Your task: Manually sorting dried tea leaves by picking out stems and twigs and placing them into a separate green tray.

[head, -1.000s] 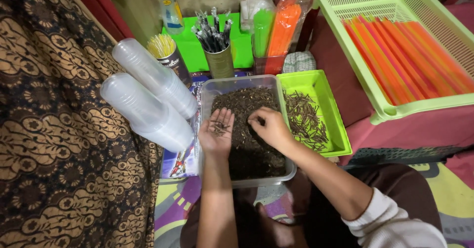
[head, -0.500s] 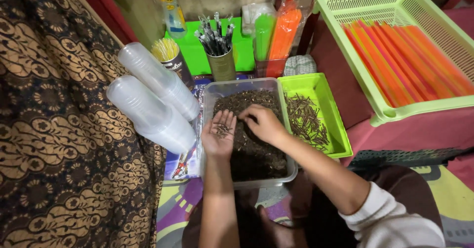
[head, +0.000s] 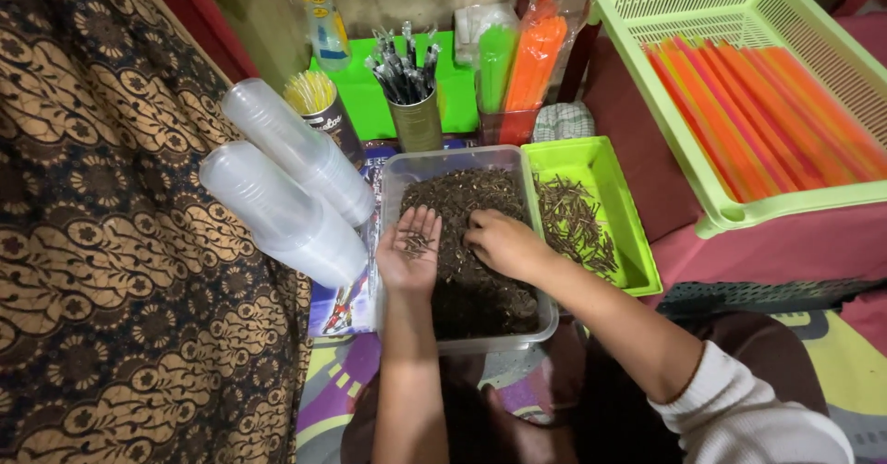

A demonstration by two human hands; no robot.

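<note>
Two hands (head: 409, 253), fingers buried in cloves (head: 471, 284).

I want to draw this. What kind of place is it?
Probably a small home craft corner on the floor: a clear tub of dark bits, a green basket of orange sticks, stacked plastic cups.

A clear rectangular plastic tub (head: 397, 179) sat at the centre of the view, nearly filled with a dark, crumbly mass of small brown bits (head: 471, 279). At nine o'clock of that mass, over the tub's edge, a little cluster of thin dark slivers (head: 415, 241) lay loose. At three o'clock, touching the tub, a shallow lime-green tray (head: 637, 242) held a loose heap of similar slender dark sticks (head: 571, 224).
</note>
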